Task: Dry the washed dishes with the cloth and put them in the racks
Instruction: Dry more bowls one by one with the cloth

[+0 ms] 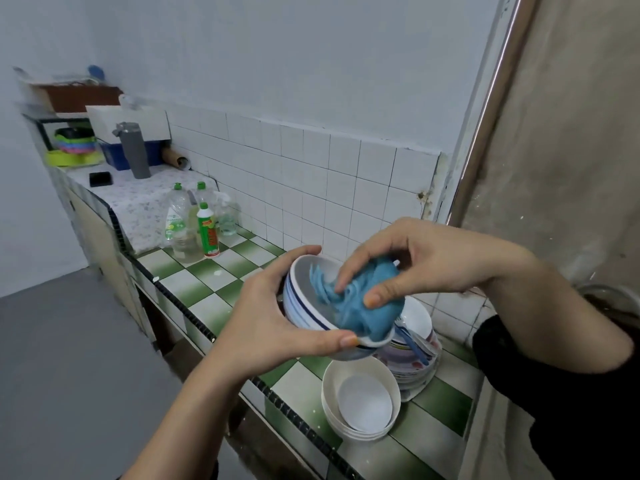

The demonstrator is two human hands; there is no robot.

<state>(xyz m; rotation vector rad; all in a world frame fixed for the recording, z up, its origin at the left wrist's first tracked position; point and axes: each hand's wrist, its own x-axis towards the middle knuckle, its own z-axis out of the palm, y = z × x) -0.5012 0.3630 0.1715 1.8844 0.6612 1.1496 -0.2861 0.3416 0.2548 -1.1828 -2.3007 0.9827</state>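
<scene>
My left hand point(273, 313) grips a white bowl with blue rim stripes point(304, 306), tilted and held above the counter. My right hand point(408, 265) pinches a bunched blue cloth point(367, 303) and presses it inside the bowl, over the near rim. Below sit stacked cream bowls point(360, 400) and, behind them, a pile of plates and bowls point(419, 348) with a blue utensil lying across it.
The green-and-white checked tiled counter point(207, 271) runs along a white tiled wall. Several detergent bottles point(197, 223) stand further back. A grey flask point(135, 150), a blue box and coloured plastic ware point(74, 147) sit at the far end. Grey floor lies to the left.
</scene>
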